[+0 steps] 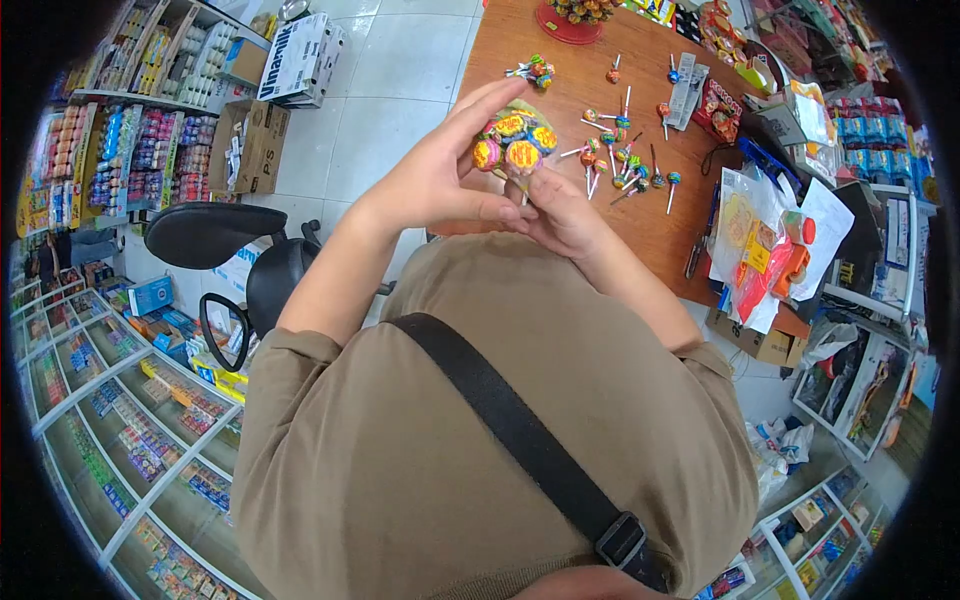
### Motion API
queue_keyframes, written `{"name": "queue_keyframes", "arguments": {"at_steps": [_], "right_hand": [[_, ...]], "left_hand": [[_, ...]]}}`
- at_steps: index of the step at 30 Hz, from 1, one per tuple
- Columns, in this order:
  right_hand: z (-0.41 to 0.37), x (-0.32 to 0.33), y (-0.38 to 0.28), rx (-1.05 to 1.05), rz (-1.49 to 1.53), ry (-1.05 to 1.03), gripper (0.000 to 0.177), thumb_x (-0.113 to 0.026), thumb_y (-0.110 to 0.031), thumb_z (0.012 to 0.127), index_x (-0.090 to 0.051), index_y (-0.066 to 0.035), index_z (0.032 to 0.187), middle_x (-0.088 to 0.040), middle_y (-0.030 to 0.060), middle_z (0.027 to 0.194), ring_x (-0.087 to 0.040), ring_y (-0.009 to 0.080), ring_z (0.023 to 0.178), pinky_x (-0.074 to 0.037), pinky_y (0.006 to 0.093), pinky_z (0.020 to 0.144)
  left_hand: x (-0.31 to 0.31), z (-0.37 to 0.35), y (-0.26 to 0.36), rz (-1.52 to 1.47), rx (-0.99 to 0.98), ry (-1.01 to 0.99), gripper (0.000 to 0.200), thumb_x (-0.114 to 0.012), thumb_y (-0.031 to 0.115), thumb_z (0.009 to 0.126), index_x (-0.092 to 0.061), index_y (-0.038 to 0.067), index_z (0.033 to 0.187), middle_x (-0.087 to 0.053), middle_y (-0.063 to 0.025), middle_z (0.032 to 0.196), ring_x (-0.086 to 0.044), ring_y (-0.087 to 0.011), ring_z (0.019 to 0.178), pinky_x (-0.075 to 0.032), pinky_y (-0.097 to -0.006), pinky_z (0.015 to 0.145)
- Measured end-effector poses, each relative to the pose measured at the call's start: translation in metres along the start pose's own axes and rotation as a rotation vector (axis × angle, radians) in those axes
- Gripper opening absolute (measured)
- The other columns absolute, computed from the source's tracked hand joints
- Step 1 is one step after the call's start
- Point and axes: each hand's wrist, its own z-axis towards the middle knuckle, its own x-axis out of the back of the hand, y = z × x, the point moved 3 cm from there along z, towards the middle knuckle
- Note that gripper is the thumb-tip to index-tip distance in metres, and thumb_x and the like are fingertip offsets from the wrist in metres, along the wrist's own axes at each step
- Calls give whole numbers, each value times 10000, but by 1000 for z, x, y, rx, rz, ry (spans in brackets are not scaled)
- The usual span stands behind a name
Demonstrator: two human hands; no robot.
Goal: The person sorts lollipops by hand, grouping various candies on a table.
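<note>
A bunch of wrapped lollipops [521,138], with yellow, pink and blue wrappers, is held up between both hands near the table's left edge. My left hand [430,165] curves round its left side, fingers over the top and thumb below. Under the bunch, my right hand [565,210] pinches at the sticks. On the brown wooden table [570,100], several loose lollipops [625,165] lie scattered to the right of my hands. A small cluster of lollipops [540,72] rests just beyond my left fingertips.
Plastic bags and papers [765,250] cover the table's right side, with a red package [717,112] behind. A red pot [570,25] stands at the far edge. A black chair [215,235], cardboard box [262,145] and stocked shelves [150,155] are on the left.
</note>
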Motion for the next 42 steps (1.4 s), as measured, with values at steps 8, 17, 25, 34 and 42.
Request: {"name": "queue_keyframes", "arguments": {"at_steps": [8, 17, 25, 34, 42], "right_hand": [[0, -1, -1, -168, 57, -13, 322, -444, -364, 875, -475, -59, 773, -294, -36, 524, -323, 100, 464, -279, 249, 491], [-4, -2, -1, -310, 191, 32, 294, -441, -306, 886, -491, -28, 807, -310, -22, 527, -325, 107, 468, -285, 253, 490], [-1, 7, -4, -396, -136, 319, 339, -425, -319, 892, -546, -3, 907, -464, 32, 568, -432, 136, 480, -369, 253, 492], [-37, 127, -64, -168, -1504, 837, 175, -540, -183, 791, -614, -29, 826, -608, 118, 755, -583, 172, 668, -461, 303, 604], [-38, 138, 15, -158, -1897, 480, 168, -543, -216, 764, -616, -76, 822, -592, 134, 825, -577, 297, 779, -459, 396, 687]], "left_hand": [[8, 14, 5, 612, -301, -190, 602, -673, 435, 663, -525, 39, 1091, -536, -148, 1046, -517, -284, 979, -407, -350, 827], [10, 2, -34, 387, -245, 10, 223, -524, 237, 818, -570, 21, 852, -565, -106, 901, -536, -183, 723, -435, -276, 624], [11, -17, -69, -128, 234, 254, 209, -485, 212, 865, -574, 24, 843, -570, -38, 752, -467, -52, 548, -362, -181, 456], [30, -36, -96, -654, 441, 537, 187, -418, 239, 887, -497, 81, 825, -570, -72, 756, -468, -65, 509, -290, -172, 331], [25, -44, -125, -864, 613, 596, 216, -420, 311, 885, -478, 114, 816, -571, -72, 767, -544, -144, 595, -274, -173, 311]]}}
